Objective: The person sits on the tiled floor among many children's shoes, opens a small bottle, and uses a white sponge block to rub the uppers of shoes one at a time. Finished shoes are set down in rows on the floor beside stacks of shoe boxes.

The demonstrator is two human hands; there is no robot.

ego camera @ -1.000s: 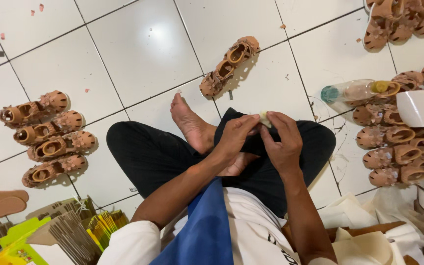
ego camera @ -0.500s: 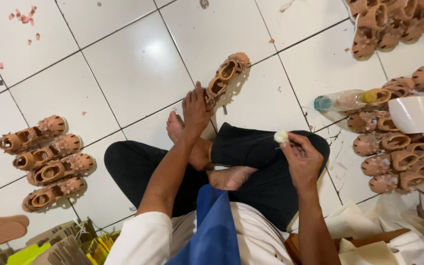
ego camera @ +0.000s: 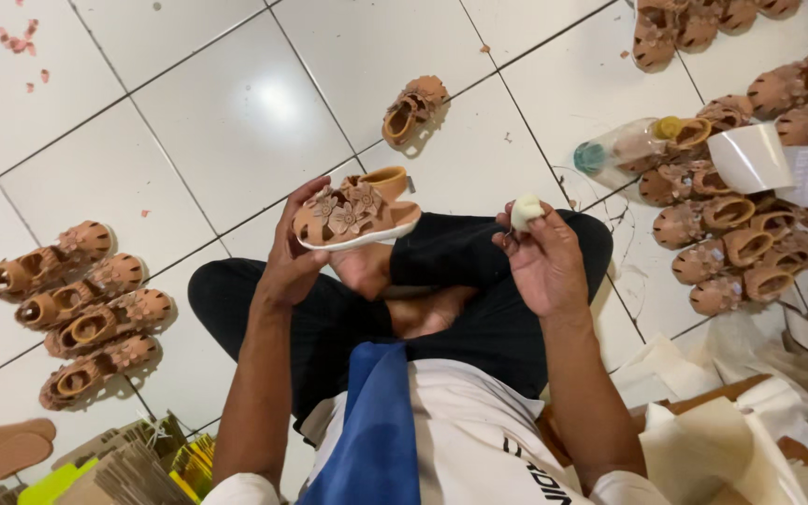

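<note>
Seated cross-legged on a glossy white tiled floor (ego camera: pixel 236 112), a person holds a small tan moulded-rubber sandal with flower trim and a pale sole (ego camera: pixel 353 217) in the left hand (ego camera: pixel 294 257), fingers clasped around its toe end, raised above the lap and the black trousers. Meanwhile the right hand (ego camera: pixel 542 257) pinches a small rounded cream-coloured lump (ego camera: pixel 525 211) between fingertips, just beside the sandal but not touching it. A single matching sandal (ego camera: pixel 413 105) lies on the tiles beyond the knees. A neat row of smooth tan sandals (ego camera: pixel 81 313) lies to the person's left; a looser heap of sandals (ego camera: pixel 741 224) spreads on the right, beside a clear plastic bottle with a teal cap (ego camera: pixel 624 148) lying on its side and a curled white paper sheet (ego camera: pixel 769 159). Crumpled cream paper and cardboard (ego camera: pixel 750 421) lie near the right elbow.
</note>
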